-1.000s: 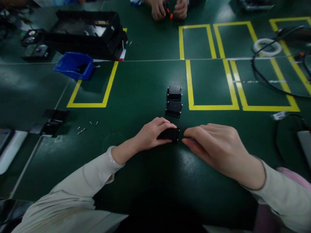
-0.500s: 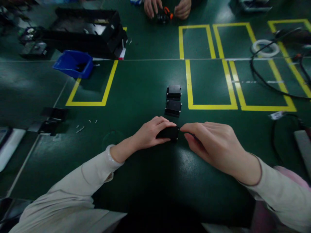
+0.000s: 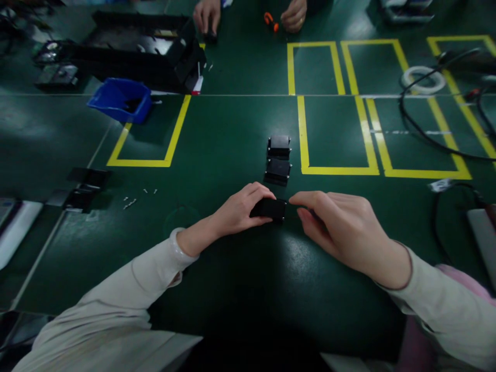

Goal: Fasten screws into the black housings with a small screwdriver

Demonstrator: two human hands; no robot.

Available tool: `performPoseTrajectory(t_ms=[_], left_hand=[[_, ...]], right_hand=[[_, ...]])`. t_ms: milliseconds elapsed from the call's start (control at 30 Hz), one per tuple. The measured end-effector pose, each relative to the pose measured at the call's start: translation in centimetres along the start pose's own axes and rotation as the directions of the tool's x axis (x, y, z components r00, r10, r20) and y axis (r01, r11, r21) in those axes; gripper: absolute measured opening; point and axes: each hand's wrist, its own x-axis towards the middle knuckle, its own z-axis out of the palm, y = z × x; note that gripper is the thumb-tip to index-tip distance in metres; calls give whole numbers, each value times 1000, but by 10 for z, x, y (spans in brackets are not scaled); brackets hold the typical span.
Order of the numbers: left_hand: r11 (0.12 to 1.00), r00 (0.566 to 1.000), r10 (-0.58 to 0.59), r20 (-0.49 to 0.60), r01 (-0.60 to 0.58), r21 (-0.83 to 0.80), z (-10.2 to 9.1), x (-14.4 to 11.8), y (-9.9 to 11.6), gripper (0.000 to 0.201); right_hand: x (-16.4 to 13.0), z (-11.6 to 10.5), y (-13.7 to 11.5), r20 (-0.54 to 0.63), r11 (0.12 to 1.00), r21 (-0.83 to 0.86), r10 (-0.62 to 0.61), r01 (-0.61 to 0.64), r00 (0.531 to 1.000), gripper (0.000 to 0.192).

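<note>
**Third black block in hand, two already lined up**

Green bench mat point(image 3: 232, 129) with yellow taped bays point(image 3: 333, 103). Big black chassis tray point(image 3: 143, 46) far left, blue parts bin point(image 3: 120, 101) beside it, black cable point(image 3: 434, 134) and white tape roll point(image 3: 424, 78) right.

Left hand point(image 3: 242, 209) wraps a small black block point(image 3: 269, 208), pressing it to the mat at centre. Right hand point(image 3: 341, 227): fingertips pinched at the block's right end; can't tell if they grip it or just touch.

Two matching black blocks point(image 3: 278, 157) sit in a row just behind it, touching each other — those look finished, this looks like number three in progress. Loose screws point(image 3: 132, 199) on the mat left.

Co-worker's hands point(image 3: 294, 15) at the far edge, orange tool point(image 3: 270, 20) between them.

No readable labels or writing.
</note>
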Motion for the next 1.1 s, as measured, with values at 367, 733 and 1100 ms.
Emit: performPoseTrajectory(t_ms=[367, 733, 1100], left_hand=[[993, 996, -58, -61, 64, 95, -3, 2, 1, 39], [994, 999, -18, -32, 21, 103, -11, -3, 0, 38], [972, 999, -40, -7, 41, 233, -16, -8, 4, 53]], right_hand=[[-1, -2, 2, 40, 998, -18, 61, -60, 997, 11], [-7, 4, 15, 56, 955, 164, 243, -249, 968, 5], [-25, 17, 23, -15, 879, 270, 412, -393, 911, 12]])
